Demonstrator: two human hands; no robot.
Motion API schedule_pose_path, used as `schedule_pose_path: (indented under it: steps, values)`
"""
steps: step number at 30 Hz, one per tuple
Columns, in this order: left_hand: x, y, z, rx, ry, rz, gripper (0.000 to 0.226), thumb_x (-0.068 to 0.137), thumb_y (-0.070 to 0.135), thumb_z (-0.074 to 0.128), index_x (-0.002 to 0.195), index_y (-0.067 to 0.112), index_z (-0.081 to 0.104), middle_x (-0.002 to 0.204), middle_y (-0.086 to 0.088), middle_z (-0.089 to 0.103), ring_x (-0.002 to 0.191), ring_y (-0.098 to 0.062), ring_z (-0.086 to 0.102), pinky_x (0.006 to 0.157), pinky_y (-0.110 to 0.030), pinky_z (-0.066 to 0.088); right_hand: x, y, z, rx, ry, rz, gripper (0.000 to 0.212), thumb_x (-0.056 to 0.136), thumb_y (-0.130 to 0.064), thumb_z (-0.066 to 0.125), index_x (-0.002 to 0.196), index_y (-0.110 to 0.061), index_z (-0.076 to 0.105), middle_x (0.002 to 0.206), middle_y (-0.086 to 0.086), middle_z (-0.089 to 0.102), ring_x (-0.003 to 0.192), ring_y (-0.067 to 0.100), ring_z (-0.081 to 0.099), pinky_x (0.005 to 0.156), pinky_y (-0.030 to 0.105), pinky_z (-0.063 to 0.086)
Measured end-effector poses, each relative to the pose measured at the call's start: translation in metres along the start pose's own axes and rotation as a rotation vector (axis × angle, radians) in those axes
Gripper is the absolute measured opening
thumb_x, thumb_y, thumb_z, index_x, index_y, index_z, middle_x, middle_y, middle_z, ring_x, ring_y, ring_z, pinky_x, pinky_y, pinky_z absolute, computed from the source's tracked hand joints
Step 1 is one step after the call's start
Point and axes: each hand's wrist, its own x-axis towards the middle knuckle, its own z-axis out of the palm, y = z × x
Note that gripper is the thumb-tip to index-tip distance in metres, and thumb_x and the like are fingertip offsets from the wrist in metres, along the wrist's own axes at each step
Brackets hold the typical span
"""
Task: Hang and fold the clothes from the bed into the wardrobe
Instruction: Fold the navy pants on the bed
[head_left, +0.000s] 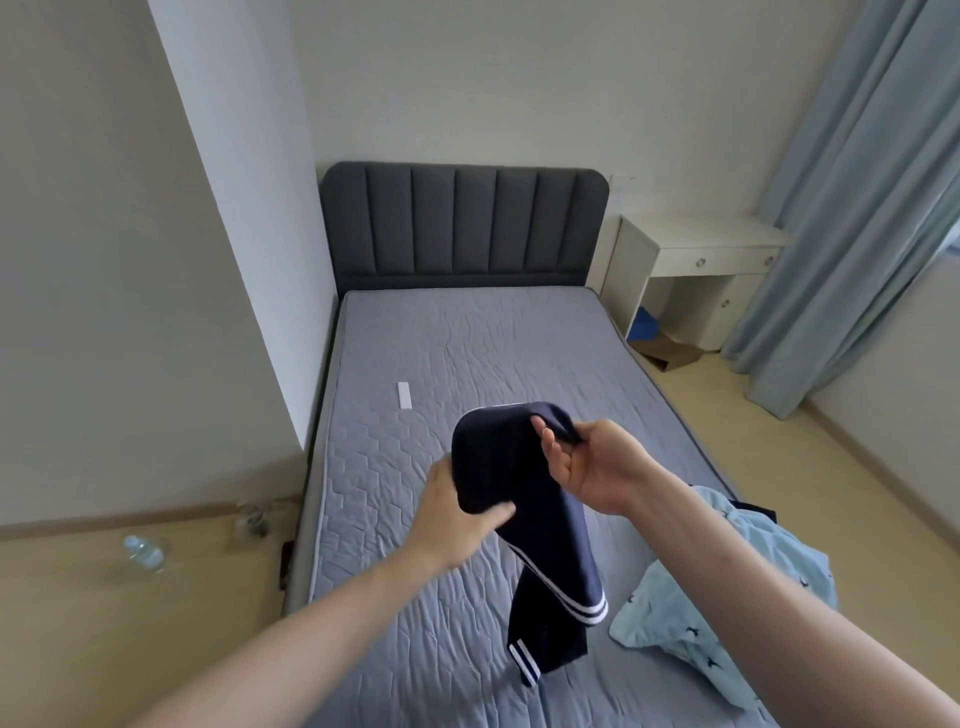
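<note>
The left hand's (457, 514) fingers are hidden behind the navy garment (524, 499), so only the thumb is seen, at frame centre. The light blue garment (727, 613) is cut off by the lower right edge, and the dark cloth (753, 512) at its upper edge is largely covered. At lower left, the bottle (144, 553) and the glass object (253, 519) are blurred.

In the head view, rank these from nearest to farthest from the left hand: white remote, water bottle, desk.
From the left hand:
1. White remote, on the mattress, up and slightly left.
2. Water bottle, on the floor, far left.
3. Desk, beside the headboard, upper right.
</note>
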Motion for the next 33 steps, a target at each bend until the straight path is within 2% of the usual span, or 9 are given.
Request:
schedule_pose_path:
  steps: [3, 7, 11, 13, 18, 21, 26, 30, 33]
  values:
    - [0.022, -0.003, -0.018, -0.025, -0.038, -0.031, 0.02, 0.087, 0.031, 0.078, 0.103, 0.028, 0.068, 0.099, 0.003, 0.074, 0.097, -0.019, 0.07, 0.091, -0.042, 0.056, 0.0, -0.004, -0.014, -0.058, 0.013, -0.005, 0.038, 0.111, -0.019, 0.03, 0.111, -0.001, 0.063, 0.087, 0.008, 0.075, 0.062, 0.014, 0.071, 0.057, 0.019, 0.056]
    - [0.039, 0.013, -0.045, 0.059, 0.003, 0.173, 0.004, 0.095, 0.025, 0.068, 0.097, 0.026, 0.065, 0.087, 0.011, 0.071, 0.083, -0.007, 0.067, 0.08, -0.031, 0.053, 0.001, -0.007, -0.051, -0.182, 0.169, -0.009, 0.033, 0.11, -0.025, 0.037, 0.107, -0.005, 0.064, 0.084, 0.004, 0.076, 0.06, 0.011, 0.068, 0.054, 0.019, 0.054]
    - [0.044, 0.056, -0.057, 0.156, -0.102, 0.346, 0.007, 0.086, 0.022, 0.067, 0.084, 0.027, 0.063, 0.075, 0.009, 0.066, 0.069, -0.006, 0.06, 0.067, -0.028, 0.047, -0.004, 0.0, -0.081, -0.415, 0.268, -0.003, 0.018, 0.104, -0.022, 0.056, 0.116, -0.009, 0.06, 0.106, 0.005, 0.077, 0.073, 0.018, 0.07, 0.056, 0.025, 0.058]
    - [0.041, 0.075, -0.056, 0.2, -0.216, 0.328, 0.009, 0.075, 0.018, 0.065, 0.082, 0.024, 0.067, 0.074, 0.003, 0.069, 0.07, -0.013, 0.063, 0.067, -0.036, 0.051, -0.006, 0.007, -0.08, -0.68, 0.215, -0.125, 0.033, 0.097, -0.014, 0.068, 0.129, -0.013, 0.059, 0.122, 0.004, 0.072, 0.092, 0.021, 0.073, 0.068, 0.029, 0.061]
    - [0.036, 0.105, -0.046, 0.354, -0.475, 0.311, 0.022, 0.071, 0.012, 0.069, 0.087, 0.026, 0.069, 0.077, 0.002, 0.071, 0.066, -0.007, 0.061, 0.062, -0.025, 0.05, -0.013, 0.029, -0.041, -1.349, -0.035, -0.458, 0.077, 0.077, -0.015, 0.085, 0.14, -0.037, 0.046, 0.136, -0.022, 0.052, 0.125, -0.001, 0.051, 0.092, 0.026, 0.056]
    - [0.039, 0.107, -0.044, 0.344, -0.53, 0.327, 0.035, 0.074, 0.004, 0.074, 0.098, 0.021, 0.057, 0.079, -0.009, 0.062, 0.064, -0.013, 0.051, 0.061, -0.029, 0.044, -0.008, 0.037, -0.033, -1.389, -0.053, -0.522, 0.063, 0.077, -0.016, 0.084, 0.131, -0.035, 0.056, 0.12, -0.013, 0.065, 0.11, -0.002, 0.06, 0.088, 0.026, 0.057]
    - [0.038, 0.078, -0.052, 0.338, -0.496, 0.248, 0.053, 0.065, 0.01, 0.086, 0.096, 0.027, 0.046, 0.086, 0.001, 0.055, 0.061, -0.008, 0.045, 0.058, -0.023, 0.041, -0.003, 0.043, -0.028, -1.453, 0.001, -0.588, 0.011, 0.084, -0.026, 0.075, 0.094, -0.024, 0.07, 0.089, 0.002, 0.072, 0.084, 0.016, 0.068, 0.081, 0.041, 0.055]
    - [0.026, 0.029, -0.06, 0.389, -0.544, 0.124, 0.058, 0.059, 0.032, 0.088, 0.104, 0.034, 0.052, 0.1, 0.011, 0.064, 0.082, -0.008, 0.063, 0.074, -0.028, 0.055, 0.001, 0.053, -0.025, -1.34, 0.024, -0.586, 0.005, 0.087, -0.012, 0.068, 0.09, -0.014, 0.066, 0.076, 0.007, 0.067, 0.063, 0.016, 0.065, 0.058, 0.04, 0.061]
    - [0.016, -0.019, -0.057, 0.585, -0.649, 0.096, 0.046, 0.065, 0.032, 0.081, 0.104, 0.023, 0.06, 0.101, 0.011, 0.066, 0.094, -0.01, 0.064, 0.082, -0.028, 0.052, 0.004, 0.055, -0.024, -1.262, -0.028, -0.524, 0.005, 0.09, -0.006, 0.063, 0.091, -0.011, 0.06, 0.076, 0.005, 0.063, 0.066, 0.016, 0.064, 0.053, 0.035, 0.059]
